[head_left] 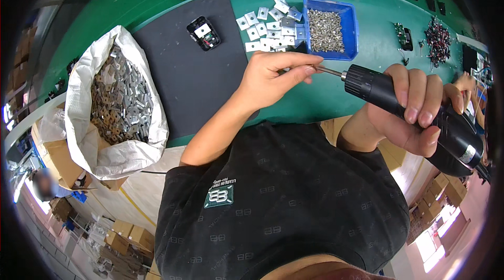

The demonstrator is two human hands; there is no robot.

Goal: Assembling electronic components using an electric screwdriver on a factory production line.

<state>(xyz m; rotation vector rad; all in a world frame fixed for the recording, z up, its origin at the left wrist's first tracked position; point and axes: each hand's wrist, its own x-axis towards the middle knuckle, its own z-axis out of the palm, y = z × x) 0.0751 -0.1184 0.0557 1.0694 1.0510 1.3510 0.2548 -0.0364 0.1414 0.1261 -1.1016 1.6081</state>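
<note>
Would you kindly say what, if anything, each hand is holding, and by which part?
The right hand grips a black electric screwdriver around its body. The left hand pinches at the tip of the bit; whether it holds anything cannot be told.

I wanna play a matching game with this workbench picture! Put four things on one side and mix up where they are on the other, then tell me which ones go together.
Things:
1. black power screwdriver
2. small screws
3. white sack
4. left hand

Places:
A. to the left of the dark mat
B. at the tip of the metal bit
C. gripped by the right hand
D. inside the blue tray

Right pairs: 1-C, 2-D, 3-A, 4-B.
</note>
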